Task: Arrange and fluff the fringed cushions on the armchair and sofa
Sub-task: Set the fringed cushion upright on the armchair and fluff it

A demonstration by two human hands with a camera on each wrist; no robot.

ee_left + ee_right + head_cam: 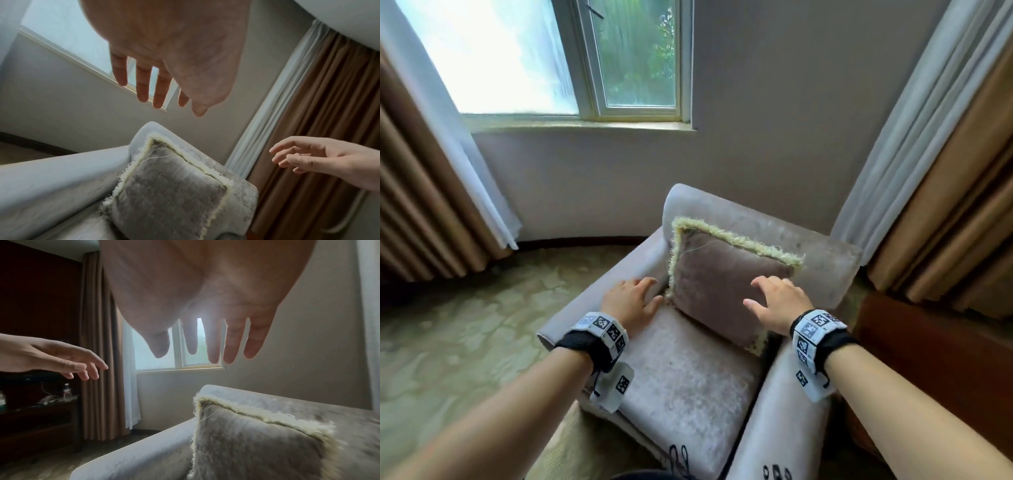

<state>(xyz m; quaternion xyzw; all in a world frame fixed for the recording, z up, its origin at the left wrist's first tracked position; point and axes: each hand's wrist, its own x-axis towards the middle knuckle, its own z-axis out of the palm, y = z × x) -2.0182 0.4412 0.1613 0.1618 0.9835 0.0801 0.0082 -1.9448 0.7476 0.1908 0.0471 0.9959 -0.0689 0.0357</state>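
Where the three views differ: while the head view looks down on both hands at once, each wrist view looks under its own palm and catches the other hand side-on
Head view only: the seat of the armchair (pixel 688 377), both wristbands with printed markers, the patterned carpet
Right wrist view only: a dark wooden cabinet (pixel 39 415) at far left with a bottle and clutter on it, too dim to name
Left wrist view only: the brown curtain (pixel 320 113) beside the chair's back
Cushion: the fringed cushion (pixel 726 284) stands on the seat, leaning against the backrest, its left edge close to the left arm of the chair
Which way it points: square, so no long axis; its face is turned out toward the person, its top fringe running along the backrest
Left hand (pixel 631 299): released, fingers spread, held above the chair's arm just beside the cushion's lower left corner, not touching in the wrist views
Right hand (pixel 779 301): released, fingers loosely bent, over the cushion's face, holding nothing
Room: window (pixel 633 58) behind the chair, sheer and brown curtains on both sides, plain grey wall
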